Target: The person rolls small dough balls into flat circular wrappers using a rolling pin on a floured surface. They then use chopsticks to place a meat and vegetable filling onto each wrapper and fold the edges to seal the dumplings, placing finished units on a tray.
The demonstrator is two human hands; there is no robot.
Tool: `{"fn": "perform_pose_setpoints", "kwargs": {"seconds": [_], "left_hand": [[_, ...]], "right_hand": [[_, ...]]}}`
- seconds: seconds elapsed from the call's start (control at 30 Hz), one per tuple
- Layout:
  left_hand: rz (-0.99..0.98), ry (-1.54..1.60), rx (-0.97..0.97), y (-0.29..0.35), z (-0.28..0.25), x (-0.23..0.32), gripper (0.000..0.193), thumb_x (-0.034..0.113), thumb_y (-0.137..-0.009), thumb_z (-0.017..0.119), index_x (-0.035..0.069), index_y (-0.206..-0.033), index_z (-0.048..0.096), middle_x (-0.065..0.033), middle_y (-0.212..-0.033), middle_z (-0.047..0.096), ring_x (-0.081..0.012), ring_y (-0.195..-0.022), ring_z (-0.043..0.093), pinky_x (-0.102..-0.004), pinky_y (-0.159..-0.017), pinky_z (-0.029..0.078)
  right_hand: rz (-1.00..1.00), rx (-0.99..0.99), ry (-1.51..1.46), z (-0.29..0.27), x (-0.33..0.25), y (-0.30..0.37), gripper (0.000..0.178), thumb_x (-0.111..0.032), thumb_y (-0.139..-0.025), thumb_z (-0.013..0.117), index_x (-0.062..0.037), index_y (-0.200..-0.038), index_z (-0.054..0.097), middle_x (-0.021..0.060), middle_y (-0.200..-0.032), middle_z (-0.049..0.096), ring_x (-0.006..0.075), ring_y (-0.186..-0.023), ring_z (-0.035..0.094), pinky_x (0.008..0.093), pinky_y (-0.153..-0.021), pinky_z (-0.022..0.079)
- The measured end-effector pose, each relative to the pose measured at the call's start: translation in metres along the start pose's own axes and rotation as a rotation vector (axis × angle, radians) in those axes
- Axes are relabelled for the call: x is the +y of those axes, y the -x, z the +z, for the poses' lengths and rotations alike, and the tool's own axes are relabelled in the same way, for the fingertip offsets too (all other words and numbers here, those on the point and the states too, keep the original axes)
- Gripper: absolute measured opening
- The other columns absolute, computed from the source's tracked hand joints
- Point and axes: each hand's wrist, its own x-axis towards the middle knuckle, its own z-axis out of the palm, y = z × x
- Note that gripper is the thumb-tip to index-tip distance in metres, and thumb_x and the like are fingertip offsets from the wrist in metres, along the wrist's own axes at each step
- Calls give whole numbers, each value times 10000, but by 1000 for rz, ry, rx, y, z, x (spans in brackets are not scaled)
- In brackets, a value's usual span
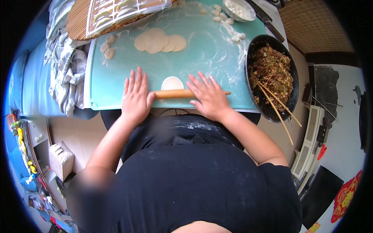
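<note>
A wooden rolling pin (175, 94) lies crosswise near the front edge of the turquoise mat (217, 58). Its middle rests over the near edge of a round dough wrapper (172, 83). My left hand (135, 95) is flat over the pin's left end, fingers stretched out and pointing away from me. Over the right part of the pin lies my right hand (210, 96), its fingers spread and the pin's tip showing past it. Farther back, several rolled wrappers (154, 40) overlap in a row. Small flattened dough pieces (109, 47) sit at the mat's left.
On the right stands a black pan (248, 73) of minced filling (272, 66) with chopsticks (280, 112) across its rim. A bowl of flour (240, 9), a knife (274, 31) and dough pieces (221, 16) are at the back right. A tray of dumplings (116, 13) is back left.
</note>
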Motion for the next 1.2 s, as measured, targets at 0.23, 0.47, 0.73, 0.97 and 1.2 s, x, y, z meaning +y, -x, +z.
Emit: {"fn": "perform_pose_setpoints", "kwargs": {"seconds": [0.23,0.47,0.73,0.97,1.2], "left_hand": [[-184,-26,234,-69,4,-26,669,425,-901,397,-39,-1368,280,-210,-1478,140,-360,-1375,117,-453,-1109,108],[-83,-26,73,-17,3,-15,620,383,-924,350,-41,-1370,274,-208,-1478,143,-364,-1374,112,-459,-1108,107],[-106,-58,96,-18,-8,-8,623,388,-927,344,-50,-1365,278,-232,-1471,133,-384,-1370,99,-455,-1108,117],[-226,-10,229,-54,9,-35,629,409,-922,360,-35,-1363,289,-216,-1467,171,-380,-1367,118,-453,-1105,134],[-61,-29,63,13,-5,5,651,425,-890,411,-37,-1343,341,-222,-1468,168,-373,-1367,144,-465,-1101,140]], "right_hand": [[149,91,73,2,37,-65,581,-422,-885,435,-102,-1365,362,82,-1458,279,301,-1361,202,454,-1103,167],[12,-23,71,-11,4,-23,559,-419,-885,440,-105,-1345,393,66,-1455,288,299,-1356,213,465,-1098,171],[90,18,44,5,18,-9,559,-411,-885,435,-110,-1353,383,83,-1458,276,297,-1355,217,476,-1099,157],[58,70,146,-7,28,-49,574,-425,-876,450,-116,-1354,378,78,-1447,301,285,-1347,241,480,-1094,163],[84,-39,40,-1,15,19,604,-422,-854,493,-119,-1361,367,84,-1467,254,309,-1355,213,480,-1097,159]]}}
